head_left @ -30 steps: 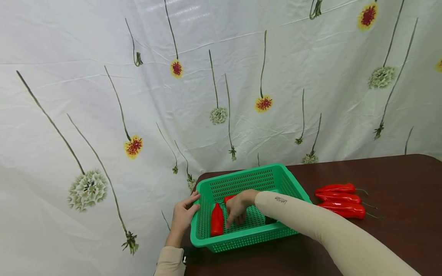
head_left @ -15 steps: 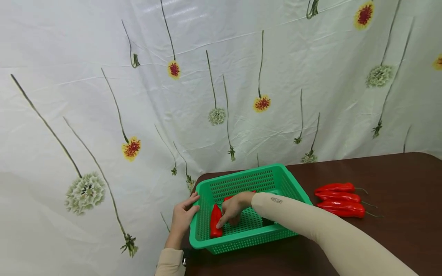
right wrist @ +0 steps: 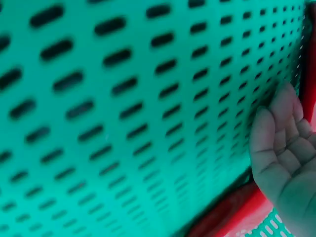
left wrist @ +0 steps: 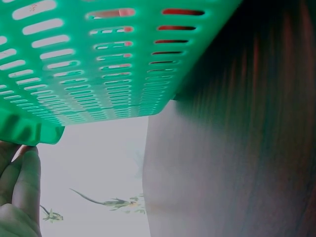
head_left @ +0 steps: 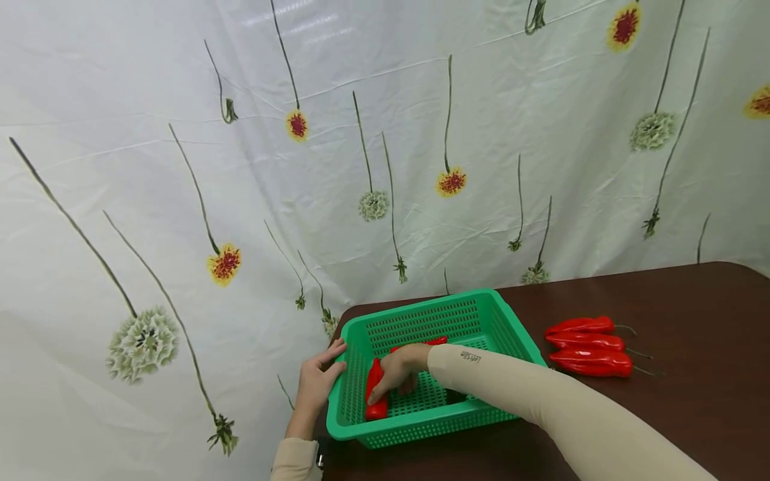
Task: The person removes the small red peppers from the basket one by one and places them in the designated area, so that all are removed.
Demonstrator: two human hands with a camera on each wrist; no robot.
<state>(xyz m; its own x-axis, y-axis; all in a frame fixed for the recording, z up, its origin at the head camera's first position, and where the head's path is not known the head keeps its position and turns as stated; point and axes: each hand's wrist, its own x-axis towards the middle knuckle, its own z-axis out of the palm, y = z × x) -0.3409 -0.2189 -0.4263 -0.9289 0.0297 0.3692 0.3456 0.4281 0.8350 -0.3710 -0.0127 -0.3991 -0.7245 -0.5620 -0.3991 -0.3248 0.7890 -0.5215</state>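
Note:
A green slotted plastic basket (head_left: 415,422) stands on the dark table. Inside, along its left wall, lies a red pepper (head_left: 377,410); my right hand (head_left: 398,371) grips it with the thumb over its side. A second red pepper (head_left: 438,341) lies farther back, partly covered by that hand. Curled fingers show in the right wrist view, where the right hand (right wrist: 291,163) is between one pepper (right wrist: 310,84) and another (right wrist: 232,212). My left hand (head_left: 317,384) holds the basket's left rim, and the left wrist view has its fingers (left wrist: 25,180) against the rim's underside.
Three red peppers (head_left: 586,344) with green stems lie side by side on the table (head_left: 692,314), right of the basket. A white flower-printed cloth (head_left: 337,167) hangs behind the table. Something dark (head_left: 454,396) shows beneath my right forearm.
My right hand has moved left inside the basket, from beside the left pepper onto it, and now grips it. The left hand stays at the rim. The head view has shifted slightly.

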